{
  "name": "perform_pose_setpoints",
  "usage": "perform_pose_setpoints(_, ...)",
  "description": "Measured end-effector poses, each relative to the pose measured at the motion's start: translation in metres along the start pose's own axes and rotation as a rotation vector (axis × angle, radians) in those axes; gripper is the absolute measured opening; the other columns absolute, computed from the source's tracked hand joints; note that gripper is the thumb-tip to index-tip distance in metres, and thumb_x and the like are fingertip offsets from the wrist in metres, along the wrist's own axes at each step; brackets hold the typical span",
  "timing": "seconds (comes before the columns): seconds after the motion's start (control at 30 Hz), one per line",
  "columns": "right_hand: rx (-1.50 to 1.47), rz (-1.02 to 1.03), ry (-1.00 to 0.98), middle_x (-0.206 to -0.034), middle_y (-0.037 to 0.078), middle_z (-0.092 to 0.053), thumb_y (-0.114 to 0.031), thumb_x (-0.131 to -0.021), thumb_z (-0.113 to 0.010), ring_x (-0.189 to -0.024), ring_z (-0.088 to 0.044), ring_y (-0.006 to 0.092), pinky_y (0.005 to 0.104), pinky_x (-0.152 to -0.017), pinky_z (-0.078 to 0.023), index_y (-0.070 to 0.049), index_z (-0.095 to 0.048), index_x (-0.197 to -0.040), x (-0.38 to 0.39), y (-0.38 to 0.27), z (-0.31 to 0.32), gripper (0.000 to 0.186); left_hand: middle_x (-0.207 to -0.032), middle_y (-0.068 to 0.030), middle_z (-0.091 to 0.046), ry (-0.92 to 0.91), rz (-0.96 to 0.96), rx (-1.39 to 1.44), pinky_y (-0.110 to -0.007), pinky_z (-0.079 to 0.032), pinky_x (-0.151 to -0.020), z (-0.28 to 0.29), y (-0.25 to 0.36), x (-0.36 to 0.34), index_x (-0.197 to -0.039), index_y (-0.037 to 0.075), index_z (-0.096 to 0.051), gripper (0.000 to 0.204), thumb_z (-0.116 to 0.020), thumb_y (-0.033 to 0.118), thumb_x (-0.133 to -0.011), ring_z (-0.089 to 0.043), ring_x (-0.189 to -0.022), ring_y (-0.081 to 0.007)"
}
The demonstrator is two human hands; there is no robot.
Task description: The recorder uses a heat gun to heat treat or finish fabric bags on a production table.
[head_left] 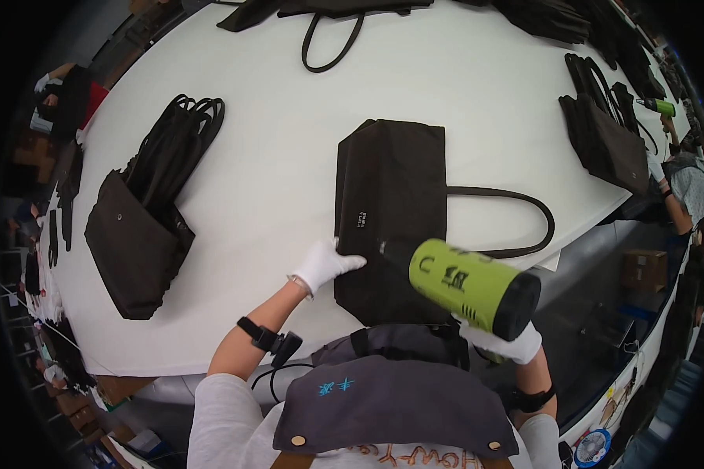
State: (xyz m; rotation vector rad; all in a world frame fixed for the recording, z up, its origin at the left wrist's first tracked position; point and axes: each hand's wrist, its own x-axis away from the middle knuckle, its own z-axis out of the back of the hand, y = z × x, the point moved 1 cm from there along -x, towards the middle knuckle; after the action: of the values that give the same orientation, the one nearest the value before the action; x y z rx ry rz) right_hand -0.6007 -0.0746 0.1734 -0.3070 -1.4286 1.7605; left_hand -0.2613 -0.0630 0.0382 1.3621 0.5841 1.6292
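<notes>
A dark brown tote bag (403, 168) lies flat on the white table in front of me, its strap loop stretched out to the right. My left hand (325, 266), in a white glove, rests at the bag's left edge with the thumb spread out over the fabric. Gripped in my white-gloved right hand (516, 344) is a green and black heat gun (461, 281). Its dark nozzle points at the bag below a small label (362, 220), to the right of my left thumb. The gun's body hides the handle and most of my right fingers.
On the white table (250, 227), a stack of dark bags (137, 242) lies to the left and another pile (606, 141) to the right. More bags (344, 6) line the far edge. At the right, a co-worker (690, 184) has another green heat gun (659, 107).
</notes>
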Motion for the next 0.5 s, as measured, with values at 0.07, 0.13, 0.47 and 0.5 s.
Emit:
perform_pose_setpoints(0.07, -0.214, -0.087, 0.078, -0.106, 0.009, -0.066, -0.007, -0.077, -0.072, -0.094, -0.063, 0.0197, 0.0318, -0.085, -0.051, -0.002, -0.063, -0.111, -0.029, -0.004, -0.004, 0.036, -0.093, -0.012, -0.071, 0.141, -0.056, 0.018, -0.03, -0.053, -0.08, 0.009, 0.01, -0.039, -0.107, -0.004, -0.067, 0.044, -0.076, 0.029, -0.081, -0.067, -0.084, -0.0176)
perform_pose_setpoints(0.13, -0.27, -0.085, 0.032, -0.103, 0.008, -0.066, -0.006, -0.076, -0.071, -0.093, -0.064, 0.0189, 0.0317, -0.084, -0.052, -0.002, -0.063, -0.11, -0.048, -0.018, -0.013, 0.035, -0.09, -0.0118, -0.071, 0.43, -0.114, 0.188, -0.031, -0.054, -0.072, 0.036, -0.04, -0.086, -0.104, -0.007, -0.065, 0.047, -0.075, 0.033, -0.082, -0.068, -0.076, -0.0178)
perform_pose_setpoints(0.47, -0.291, -0.097, 0.098, -0.095, 0.006, -0.068, -0.002, -0.075, -0.069, -0.085, -0.065, 0.017, 0.0307, -0.076, -0.054, -0.003, -0.059, -0.114, -0.068, -0.008, -0.002, 0.04, -0.104, -0.0107, -0.068, 0.223, -0.174, 0.034, -0.031, -0.051, -0.086, 0.038, 0.021, -0.097, -0.121, -0.005, -0.057, 0.058, -0.08, 0.021, -0.074, -0.066, -0.096, -0.0206)
perform_pose_setpoints(0.5, -0.331, -0.144, 0.144, -0.095, 0.007, -0.068, -0.001, -0.075, -0.069, -0.085, -0.064, 0.016, 0.0304, -0.075, -0.053, -0.003, -0.059, -0.114, -0.07, -0.013, 0.002, 0.04, -0.119, -0.0193, -0.062, 0.238, -0.266, 0.015, -0.035, -0.047, -0.097, 0.029, 0.046, -0.087, -0.128, -0.008, -0.048, 0.078, -0.083, 0.019, -0.064, -0.06, -0.112, -0.0281)
